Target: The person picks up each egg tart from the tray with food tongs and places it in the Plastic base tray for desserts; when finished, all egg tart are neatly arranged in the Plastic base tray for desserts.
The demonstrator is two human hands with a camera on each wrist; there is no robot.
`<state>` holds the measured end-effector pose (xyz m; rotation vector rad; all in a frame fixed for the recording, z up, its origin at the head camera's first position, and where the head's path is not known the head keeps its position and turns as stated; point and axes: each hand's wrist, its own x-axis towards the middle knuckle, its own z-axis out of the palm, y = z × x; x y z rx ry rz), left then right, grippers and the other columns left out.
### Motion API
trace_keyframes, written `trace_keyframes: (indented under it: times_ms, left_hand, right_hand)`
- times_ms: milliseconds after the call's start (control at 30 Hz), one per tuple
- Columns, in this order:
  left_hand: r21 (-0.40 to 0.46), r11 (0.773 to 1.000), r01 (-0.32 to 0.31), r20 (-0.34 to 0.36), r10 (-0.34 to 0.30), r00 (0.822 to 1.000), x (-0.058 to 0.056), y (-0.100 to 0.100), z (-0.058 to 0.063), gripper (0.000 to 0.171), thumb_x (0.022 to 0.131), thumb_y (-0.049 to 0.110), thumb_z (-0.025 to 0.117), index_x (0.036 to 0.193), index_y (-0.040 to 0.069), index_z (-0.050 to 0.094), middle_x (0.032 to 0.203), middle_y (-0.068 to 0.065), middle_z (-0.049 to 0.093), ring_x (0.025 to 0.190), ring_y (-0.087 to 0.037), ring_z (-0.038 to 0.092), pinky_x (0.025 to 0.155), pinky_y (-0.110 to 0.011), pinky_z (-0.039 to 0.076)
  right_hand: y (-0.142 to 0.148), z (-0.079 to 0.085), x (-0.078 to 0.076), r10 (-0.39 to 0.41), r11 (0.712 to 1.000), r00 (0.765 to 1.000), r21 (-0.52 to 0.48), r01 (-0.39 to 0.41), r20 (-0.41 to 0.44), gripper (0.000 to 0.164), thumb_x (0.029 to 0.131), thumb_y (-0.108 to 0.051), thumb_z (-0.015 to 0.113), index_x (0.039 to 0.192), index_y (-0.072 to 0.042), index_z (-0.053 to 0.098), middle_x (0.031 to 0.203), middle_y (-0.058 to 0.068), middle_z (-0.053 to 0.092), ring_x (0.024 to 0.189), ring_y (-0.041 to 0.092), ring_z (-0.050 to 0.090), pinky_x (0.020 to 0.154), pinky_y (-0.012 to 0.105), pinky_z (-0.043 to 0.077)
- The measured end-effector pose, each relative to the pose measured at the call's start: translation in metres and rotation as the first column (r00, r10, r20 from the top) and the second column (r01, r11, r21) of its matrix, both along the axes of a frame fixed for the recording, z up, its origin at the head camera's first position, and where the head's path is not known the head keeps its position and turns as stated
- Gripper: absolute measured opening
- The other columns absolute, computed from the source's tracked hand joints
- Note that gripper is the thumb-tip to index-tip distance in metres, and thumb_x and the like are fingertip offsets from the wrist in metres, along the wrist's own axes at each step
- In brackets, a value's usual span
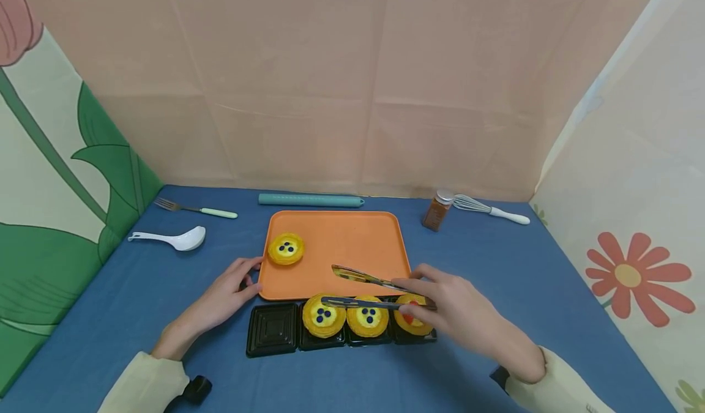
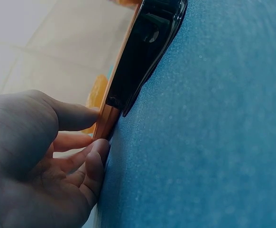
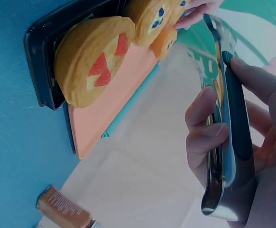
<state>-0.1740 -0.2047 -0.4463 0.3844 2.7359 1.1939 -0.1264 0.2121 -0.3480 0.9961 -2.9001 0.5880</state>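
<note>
My left hand (image 1: pixel 234 287) is at the lower left corner of the orange tray (image 1: pixel 352 241), its thumb and fingers holding the edge. A blueberry tart (image 1: pixel 286 248) sits at the tray's left side. My right hand (image 1: pixel 454 303) grips metal tongs (image 3: pixel 242 175); their tips point left, spread apart with nothing between them. Below them, a black compartment box (image 1: pixel 272 329) stands along the tray's front edge. Two blueberry tarts, one left (image 1: pixel 324 317) and one right (image 1: pixel 367 317), fill its middle compartments. A red-topped tart (image 3: pixel 93 61) lies in the rightmost one, partly behind my right hand in the head view.
A teal rod (image 1: pixel 311 200) lies behind the tray. To the left are a fork (image 1: pixel 217 212) and a white ladle (image 1: pixel 187 240). At the back right, a brown seasoning jar (image 1: pixel 437 211) stands beside a whisk (image 1: pixel 507 215). Fabric walls border the blue table (image 1: pixel 220 370).
</note>
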Motion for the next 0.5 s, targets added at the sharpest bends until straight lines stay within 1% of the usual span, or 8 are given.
trace_keyframes:
  times_ms: [167,300,500]
  left_hand:
    - [-0.001,1.0,-0.002,0.015,0.002,1.0,0.0,0.0,-0.001,0.056,0.102,0.012,0.059,0.15,-0.005,0.038,0.132,-0.018,0.047,0.093,-0.022,0.048,0.072,-0.031,0.042]
    - [0.006,1.0,-0.001,0.024,0.001,1.0,0.001,0.0,0.0,0.057,0.102,0.013,0.06,0.151,-0.005,0.037,0.132,-0.018,0.047,0.093,-0.022,0.048,0.071,-0.031,0.042]
    - [0.004,1.0,0.0,0.014,0.0,1.0,0.001,0.001,0.001,0.056,0.102,0.014,0.06,0.15,-0.006,0.038,0.131,-0.018,0.047,0.092,-0.021,0.048,0.07,-0.03,0.041]
  right_hand:
    - [-0.011,0.001,-0.008,-0.028,1.0,0.999,0.004,0.028,-0.046,0.042,0.093,-0.034,0.074,0.133,-0.023,0.069,0.107,-0.006,0.059,0.061,-0.002,0.047,0.05,0.021,0.042]
    - [-0.023,0.002,-0.017,-0.048,0.999,0.996,0.021,0.05,-0.07,0.042,0.091,-0.031,0.077,0.13,-0.02,0.07,0.104,-0.002,0.061,0.06,0.001,0.046,0.049,0.021,0.041]
    - [-0.037,0.0,-0.032,-0.029,0.998,0.998,0.051,0.032,-0.064,0.039,0.091,-0.031,0.076,0.128,-0.016,0.072,0.1,0.001,0.062,0.064,0.005,0.049,0.049,0.021,0.042]
